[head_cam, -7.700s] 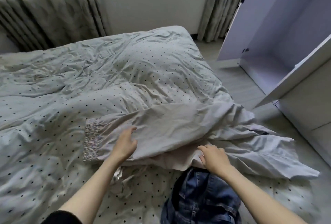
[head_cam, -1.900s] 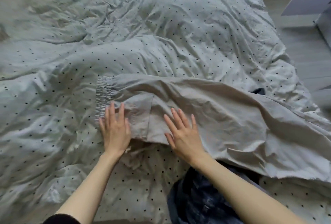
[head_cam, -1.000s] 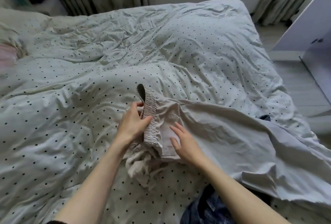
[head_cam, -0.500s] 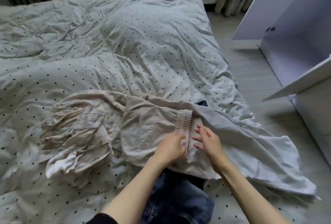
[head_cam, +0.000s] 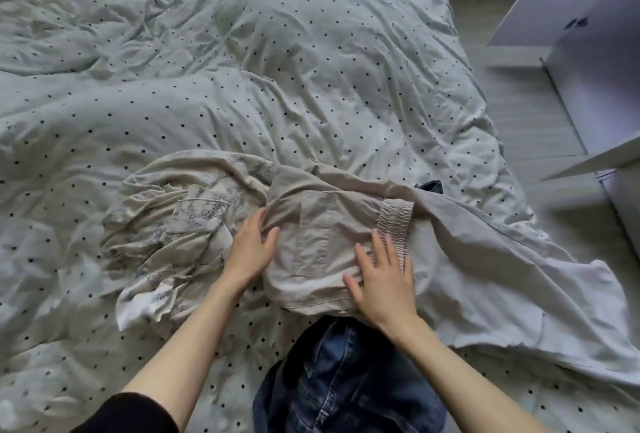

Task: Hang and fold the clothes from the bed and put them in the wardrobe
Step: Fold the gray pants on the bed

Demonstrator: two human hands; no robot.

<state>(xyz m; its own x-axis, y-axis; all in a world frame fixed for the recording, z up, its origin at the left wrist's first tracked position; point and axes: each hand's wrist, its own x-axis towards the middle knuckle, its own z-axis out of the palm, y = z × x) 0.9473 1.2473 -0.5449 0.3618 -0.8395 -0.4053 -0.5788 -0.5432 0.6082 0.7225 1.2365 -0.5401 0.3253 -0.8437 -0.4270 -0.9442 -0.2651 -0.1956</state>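
Beige trousers (head_cam: 322, 242) now folded over, elastic waistband (head_cam: 394, 225) moved rightward, both hands (left hand (head_cam: 251, 252), right hand (head_cam: 384, 283)) released it, pressing flat

Dotted duvet (head_cam: 311, 62) (rumpled), beige trousers (head_cam: 322, 245), jeans (head_cam: 346, 380)

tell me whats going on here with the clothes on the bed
A person is folding beige trousers on a polka-dot duvet. The waistband end lies doubled over the legs, and both hands press it flat: the left hand at the fold's left edge, the right hand by the elastic waistband. A crumpled cream printed garment lies to the left, blue jeans lie nearest the person, and an open wardrobe stands at right.
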